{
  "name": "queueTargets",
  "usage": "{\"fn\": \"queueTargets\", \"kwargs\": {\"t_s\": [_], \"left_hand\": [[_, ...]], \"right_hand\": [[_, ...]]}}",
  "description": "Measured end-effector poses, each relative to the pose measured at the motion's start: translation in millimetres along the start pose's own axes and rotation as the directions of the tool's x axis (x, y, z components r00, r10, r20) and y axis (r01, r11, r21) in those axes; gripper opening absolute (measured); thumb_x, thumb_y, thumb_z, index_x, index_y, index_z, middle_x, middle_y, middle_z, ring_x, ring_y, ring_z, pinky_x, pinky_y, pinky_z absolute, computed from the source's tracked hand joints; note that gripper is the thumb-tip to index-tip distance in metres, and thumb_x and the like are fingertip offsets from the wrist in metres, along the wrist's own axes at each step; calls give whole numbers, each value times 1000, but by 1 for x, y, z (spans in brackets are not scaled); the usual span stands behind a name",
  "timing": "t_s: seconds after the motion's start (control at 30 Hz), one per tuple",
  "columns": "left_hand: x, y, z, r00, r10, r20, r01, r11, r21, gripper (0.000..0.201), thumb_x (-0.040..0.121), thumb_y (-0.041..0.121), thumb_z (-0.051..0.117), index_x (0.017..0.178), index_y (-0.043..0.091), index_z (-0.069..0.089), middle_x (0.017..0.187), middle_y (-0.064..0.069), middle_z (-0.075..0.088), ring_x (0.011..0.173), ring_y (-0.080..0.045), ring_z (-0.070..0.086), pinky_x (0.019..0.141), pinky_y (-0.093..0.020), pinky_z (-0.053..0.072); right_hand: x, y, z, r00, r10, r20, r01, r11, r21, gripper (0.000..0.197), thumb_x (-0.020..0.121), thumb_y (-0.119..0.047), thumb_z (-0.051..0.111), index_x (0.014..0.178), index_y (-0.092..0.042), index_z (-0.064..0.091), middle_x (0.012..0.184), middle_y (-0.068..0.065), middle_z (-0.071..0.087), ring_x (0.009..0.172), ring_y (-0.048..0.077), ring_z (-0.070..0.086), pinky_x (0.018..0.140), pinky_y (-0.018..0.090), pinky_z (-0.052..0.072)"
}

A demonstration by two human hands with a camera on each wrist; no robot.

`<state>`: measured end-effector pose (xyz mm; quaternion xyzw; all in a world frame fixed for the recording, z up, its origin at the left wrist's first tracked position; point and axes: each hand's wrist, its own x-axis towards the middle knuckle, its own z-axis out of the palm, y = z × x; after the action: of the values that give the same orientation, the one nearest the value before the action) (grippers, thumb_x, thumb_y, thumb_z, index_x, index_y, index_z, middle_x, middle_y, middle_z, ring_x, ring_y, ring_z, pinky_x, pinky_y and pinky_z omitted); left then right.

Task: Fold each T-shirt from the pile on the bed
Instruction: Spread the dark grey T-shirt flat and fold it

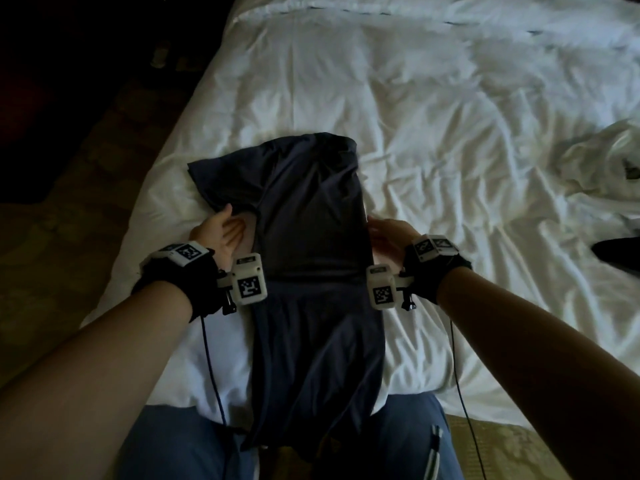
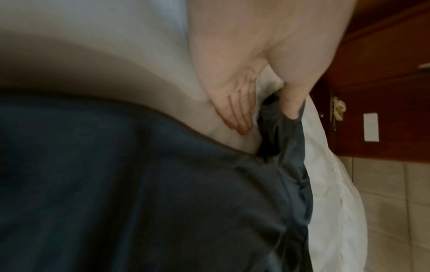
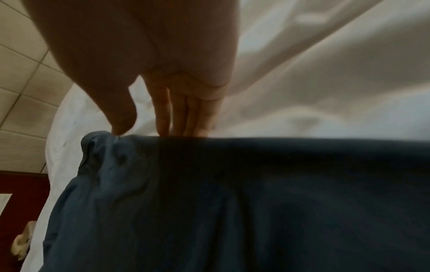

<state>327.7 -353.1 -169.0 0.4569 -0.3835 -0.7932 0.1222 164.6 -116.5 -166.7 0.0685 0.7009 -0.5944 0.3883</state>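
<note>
A dark navy T-shirt [image 1: 311, 237] [image 2: 139, 184] [image 3: 232, 202] lies lengthwise on the white bed [image 1: 433, 116]. Its right side is folded in, and its hem hangs over the near edge onto my legs. The left sleeve [image 1: 221, 181] [image 2: 279, 139] still sticks out. My left hand [image 1: 225, 230] [image 2: 265, 119] lies by the armpit with straight fingers on the sheet and the thumb touching the sleeve's edge. My right hand [image 1: 381, 233] [image 3: 151, 129] is at the shirt's right edge, its fingers straight with the tips against the fold and the thumb touching the fabric.
A crumpled white garment [image 1: 602, 174] lies at the bed's right side, with a dark item [image 1: 616, 254] below it. Pillows [image 1: 415, 15] line the far end. The bed's left edge drops to a dark carpeted floor [image 1: 69, 202].
</note>
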Motion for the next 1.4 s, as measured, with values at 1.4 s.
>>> {"fn": "queueTargets", "kwargs": {"t_s": [1.4], "left_hand": [[123,41,-17,919,383,-91,-372,921,113,23,102,16,41,117,18,57,107,-1,65,91,-13,67,72,-27,56]], "right_hand": [[168,-128,49,922,-334,-198,304,938,-165,40,91,-11,60,129,-3,55,107,9,63,89,22,62,71,23,53]]}}
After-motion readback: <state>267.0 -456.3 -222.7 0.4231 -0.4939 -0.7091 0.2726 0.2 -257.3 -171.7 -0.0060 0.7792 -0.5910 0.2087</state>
